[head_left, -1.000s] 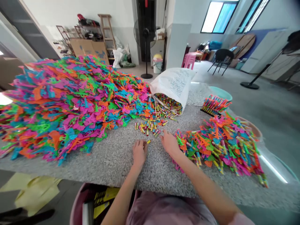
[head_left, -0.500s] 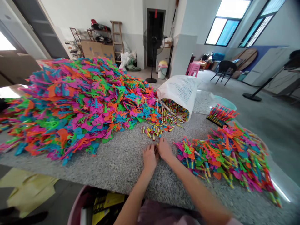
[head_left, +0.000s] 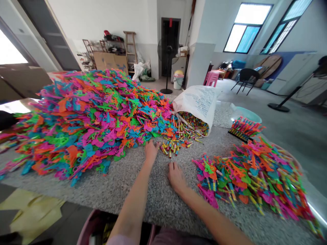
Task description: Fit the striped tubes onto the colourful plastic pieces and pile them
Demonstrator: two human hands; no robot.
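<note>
My left hand (head_left: 151,151) reaches to the front edge of a big heap of bright plastic pieces (head_left: 102,115) in pink, blue, green and orange. Its thumb and fingers are apart, with nothing visible between them. Just right of it lie several small yellow-and-red printed tubes (head_left: 170,147), spilling from a white sack (head_left: 195,98). My right hand (head_left: 176,177) rests low over the speckled stone tabletop (head_left: 163,194) with its fingers curled; what they hold, if anything, is hidden. To its right is a pile of plastic pieces with tubes attached (head_left: 245,173).
A black rack (head_left: 240,136) holding upright pieces stands at the right rear of the table. Below the front edge is a pink tub (head_left: 85,226). A standing fan (head_left: 167,68), pink stools (head_left: 211,78) and a black chair (head_left: 247,78) are farther off.
My hands were together in front of the loose tubes. The left has moved up and left to the heap; the right has drawn slightly back. A pink piece now lies at the right pile's near edge.
</note>
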